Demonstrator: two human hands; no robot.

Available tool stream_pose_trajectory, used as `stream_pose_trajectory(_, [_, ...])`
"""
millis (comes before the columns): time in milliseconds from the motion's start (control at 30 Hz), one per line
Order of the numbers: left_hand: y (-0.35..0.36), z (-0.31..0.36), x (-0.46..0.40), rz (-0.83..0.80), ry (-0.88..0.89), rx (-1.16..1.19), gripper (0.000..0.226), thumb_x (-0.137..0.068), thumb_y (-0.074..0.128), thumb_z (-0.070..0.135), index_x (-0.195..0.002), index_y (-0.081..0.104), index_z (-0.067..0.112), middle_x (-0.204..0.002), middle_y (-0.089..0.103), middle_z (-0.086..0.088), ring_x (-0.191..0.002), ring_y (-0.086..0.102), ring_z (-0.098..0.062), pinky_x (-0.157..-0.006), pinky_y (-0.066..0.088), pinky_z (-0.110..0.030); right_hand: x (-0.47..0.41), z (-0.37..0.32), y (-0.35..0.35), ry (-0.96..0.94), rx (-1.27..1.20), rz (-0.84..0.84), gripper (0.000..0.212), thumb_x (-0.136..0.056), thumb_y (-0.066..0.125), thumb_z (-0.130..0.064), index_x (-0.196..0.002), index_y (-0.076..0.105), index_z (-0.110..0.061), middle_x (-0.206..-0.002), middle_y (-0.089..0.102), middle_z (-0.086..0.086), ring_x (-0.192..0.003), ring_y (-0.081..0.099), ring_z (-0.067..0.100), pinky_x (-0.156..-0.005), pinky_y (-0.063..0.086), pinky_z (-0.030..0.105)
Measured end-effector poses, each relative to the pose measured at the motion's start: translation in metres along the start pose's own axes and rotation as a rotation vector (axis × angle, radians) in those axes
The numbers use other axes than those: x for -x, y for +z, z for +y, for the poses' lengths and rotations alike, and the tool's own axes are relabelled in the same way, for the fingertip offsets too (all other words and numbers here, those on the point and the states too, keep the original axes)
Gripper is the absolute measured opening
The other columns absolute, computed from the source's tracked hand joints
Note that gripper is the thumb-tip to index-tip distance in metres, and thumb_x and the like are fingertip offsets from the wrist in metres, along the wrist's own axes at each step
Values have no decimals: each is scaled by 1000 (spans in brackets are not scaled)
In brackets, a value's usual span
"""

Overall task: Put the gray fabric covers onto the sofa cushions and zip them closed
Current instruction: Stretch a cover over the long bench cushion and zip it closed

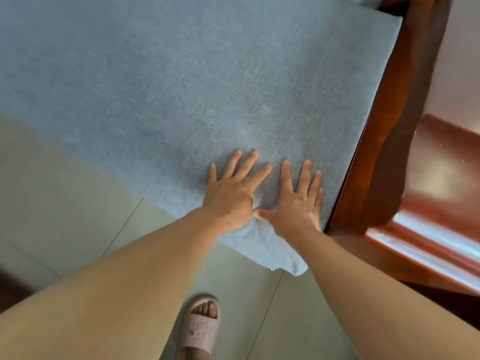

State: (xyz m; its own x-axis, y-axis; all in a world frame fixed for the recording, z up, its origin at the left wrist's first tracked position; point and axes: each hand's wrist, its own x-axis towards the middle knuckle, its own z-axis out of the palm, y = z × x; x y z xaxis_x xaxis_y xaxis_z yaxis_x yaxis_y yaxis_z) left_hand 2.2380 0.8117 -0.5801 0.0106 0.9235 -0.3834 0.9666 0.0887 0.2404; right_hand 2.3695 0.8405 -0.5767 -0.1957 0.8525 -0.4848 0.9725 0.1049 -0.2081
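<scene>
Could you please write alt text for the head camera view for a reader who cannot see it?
Left hand and right hand press flat, fingers spread, side by side on a gray-blue covered cushion near its front corner. A wooden sofa frame runs along the right; a slippered foot stands on the tiled floor.

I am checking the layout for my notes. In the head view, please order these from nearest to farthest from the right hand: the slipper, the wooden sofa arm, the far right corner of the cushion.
From the right hand, pressing flat on the cushion:
1. Wooden sofa arm, just right of the hand.
2. Slipper, lower left, on the floor.
3. Far right corner of the cushion, top of the view.
</scene>
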Motion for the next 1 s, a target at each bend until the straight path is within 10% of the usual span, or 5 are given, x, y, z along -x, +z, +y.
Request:
stream_pose_trajectory(433, [74,26,53,395,-143,51,64,-99,36,20,-148,3,45,-157,-13,18,-145,-14,-14,-115,4,-54,51,41,75,-350,100,453,64,-99,22,-50,-151,-2,-23,-159,-11,-3,-145,-14,22,-116,-7,39])
stream_pose_trajectory(667, [109,22,50,793,-58,106,55,-90,22,34,-143,36,37,-155,22,14,-145,12,-13,-113,4,-54,40,44,106,-451,-34,921,52,-90,42,-42,-126,60,-10,-135,56,5,-129,47,27,-106,25,40])
stream_pose_trajectory(1000, [183,41,29,1352,93,333,47,-92,33,25,-135,52,16,-147,39,-8,-137,27,-26,-112,24,-45,44,80,155,-697,-332,1150,50,-78,54,-6,-128,58,-9,-136,53,5,-133,39,26,-112,29,44])
